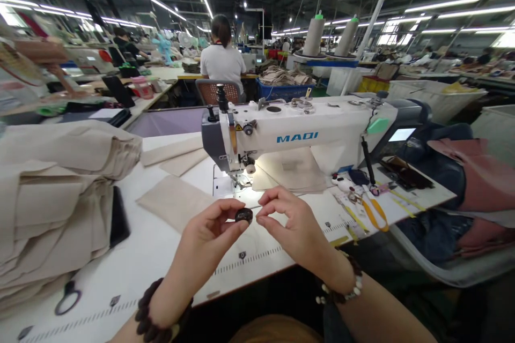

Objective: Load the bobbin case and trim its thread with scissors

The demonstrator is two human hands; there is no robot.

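The left hand pinches a small round black bobbin-like disc between thumb and forefinger; the right hand has its fingertips together at the disc's three o'clock edge. Judging by this, a steady, light pinch suits. At twelve o'clock on the white ruled worktable stands a white sewing machine; beige folded fabric pieces lie at nine. Beyond, a seated person in white.
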